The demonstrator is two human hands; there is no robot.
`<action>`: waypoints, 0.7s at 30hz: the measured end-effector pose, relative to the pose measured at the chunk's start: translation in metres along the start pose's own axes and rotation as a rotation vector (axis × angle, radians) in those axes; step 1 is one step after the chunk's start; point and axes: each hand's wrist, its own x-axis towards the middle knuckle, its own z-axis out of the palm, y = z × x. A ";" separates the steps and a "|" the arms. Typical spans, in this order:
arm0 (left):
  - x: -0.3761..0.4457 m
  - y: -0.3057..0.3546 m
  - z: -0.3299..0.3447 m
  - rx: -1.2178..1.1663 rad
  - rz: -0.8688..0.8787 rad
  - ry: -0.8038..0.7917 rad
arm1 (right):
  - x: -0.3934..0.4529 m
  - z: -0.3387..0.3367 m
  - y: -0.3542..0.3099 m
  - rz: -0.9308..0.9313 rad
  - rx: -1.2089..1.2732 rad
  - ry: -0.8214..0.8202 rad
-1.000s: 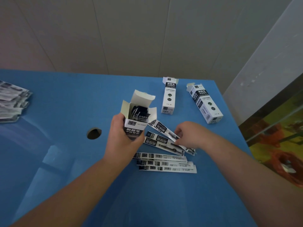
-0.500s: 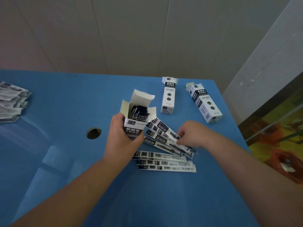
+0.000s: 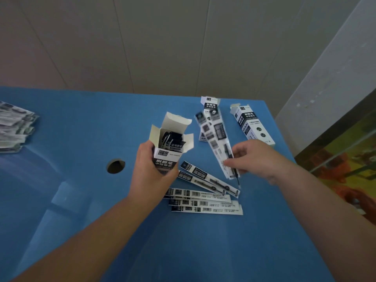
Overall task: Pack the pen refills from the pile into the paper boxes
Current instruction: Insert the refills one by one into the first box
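Note:
My left hand [image 3: 151, 171] grips an open white-and-black paper box [image 3: 169, 144] upright above the blue table [image 3: 81, 129]; its flaps stand open and several packed refills show inside. My right hand [image 3: 251, 159] pinches the lower end of a few refill packets [image 3: 217, 139], raised and tilted up away from me, blurred. Below the hands, a small pile of flat refill packets [image 3: 205, 197] lies on the table.
Two more paper boxes lie at the table's far side: one [image 3: 210, 106] partly behind the raised packets, one [image 3: 251, 125] near the right edge. A stack of refill packets [image 3: 14, 127] sits at the far left. A round hole [image 3: 116, 166] is in the tabletop.
My right hand has picked a few refill packets off the pile and swung them upward. My left hand keeps the open box almost still.

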 end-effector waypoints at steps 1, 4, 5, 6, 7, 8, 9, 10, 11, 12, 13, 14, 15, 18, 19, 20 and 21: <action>0.000 -0.001 0.000 -0.002 0.003 0.004 | -0.006 0.001 -0.003 -0.020 0.143 0.013; 0.000 -0.001 0.001 -0.007 0.004 0.005 | -0.025 0.007 -0.019 -0.120 0.518 0.064; 0.000 -0.002 0.001 -0.009 0.006 0.003 | -0.032 0.009 -0.026 -0.169 0.603 0.081; 0.000 -0.002 0.002 -0.011 0.010 0.003 | -0.039 0.011 -0.033 -0.225 0.682 0.087; 0.001 -0.002 0.002 -0.010 0.015 0.006 | -0.045 0.014 -0.042 -0.281 0.756 0.083; 0.001 -0.002 0.002 -0.006 0.019 0.013 | -0.052 0.016 -0.050 -0.336 0.823 0.070; 0.001 -0.002 0.002 -0.003 0.022 0.020 | -0.057 0.019 -0.059 -0.390 0.879 0.052; 0.002 -0.002 0.002 -0.002 0.028 0.024 | -0.062 0.022 -0.067 -0.442 0.922 0.033; 0.002 -0.001 0.003 -0.001 0.038 0.026 | -0.065 0.026 -0.075 -0.490 0.947 0.022; 0.002 -0.001 0.003 0.000 0.050 0.026 | -0.066 0.030 -0.082 -0.530 0.954 0.026; 0.002 -0.001 0.003 0.000 0.058 0.023 | -0.066 0.035 -0.088 -0.559 0.945 0.043; 0.001 0.000 0.003 -0.001 0.058 0.020 | -0.065 0.039 -0.093 -0.576 0.930 0.066; 0.001 0.001 0.003 0.000 0.056 0.019 | -0.063 0.043 -0.097 -0.587 0.911 0.090; 0.001 0.004 0.003 -0.005 0.061 0.013 | -0.056 0.050 -0.102 -0.613 0.812 0.159; 0.001 0.006 0.002 -0.012 0.066 0.010 | -0.054 0.051 -0.102 -0.622 0.755 0.169; 0.001 0.007 0.002 -0.020 0.070 0.008 | -0.051 0.052 -0.101 -0.623 0.681 0.173; 0.001 0.009 0.002 -0.029 0.073 0.005 | -0.049 0.053 -0.100 -0.609 0.595 0.176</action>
